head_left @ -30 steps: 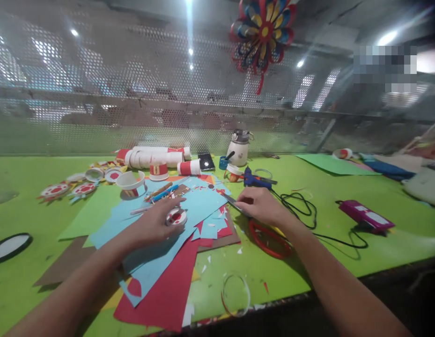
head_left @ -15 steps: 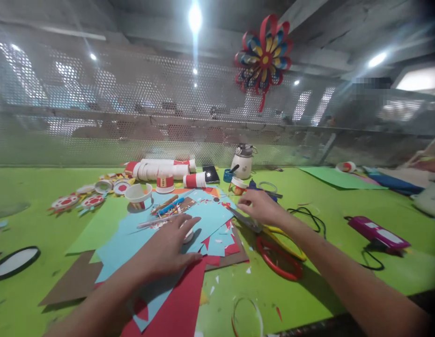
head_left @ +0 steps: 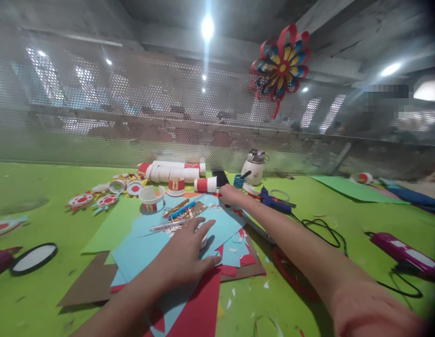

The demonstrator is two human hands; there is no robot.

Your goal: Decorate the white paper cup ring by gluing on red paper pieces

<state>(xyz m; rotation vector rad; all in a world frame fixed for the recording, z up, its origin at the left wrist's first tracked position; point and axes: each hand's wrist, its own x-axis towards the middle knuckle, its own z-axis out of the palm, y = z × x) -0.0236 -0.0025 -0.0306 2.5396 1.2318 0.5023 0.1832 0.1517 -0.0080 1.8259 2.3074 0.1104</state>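
My left hand (head_left: 185, 250) lies open and palm down over light blue paper (head_left: 133, 255), its fingers spread. Under its fingers shows the edge of a small white round piece (head_left: 203, 241), mostly hidden. My right hand (head_left: 232, 194) reaches across to the far edge of the paper, close to a red and white paper cup (head_left: 206, 185) on its side. Its fingers are curled down, and whatever is in them is hidden. Below my right forearm lies a pair of scissors (head_left: 258, 230), its red handle partly covered.
Beyond the papers stand a cut cup (head_left: 152, 198), a stack of cups (head_left: 175, 174) and a white bottle (head_left: 253, 168). Pens (head_left: 182, 210) lie among scraps. A blue glue gun (head_left: 273, 201) trails a black cord to my right. Paper flowers (head_left: 81, 200) lie at left.
My right hand has moved left and forward, from above the scissors to beside the lying cup. My left hand keeps its place on the paper. The view has shifted left.
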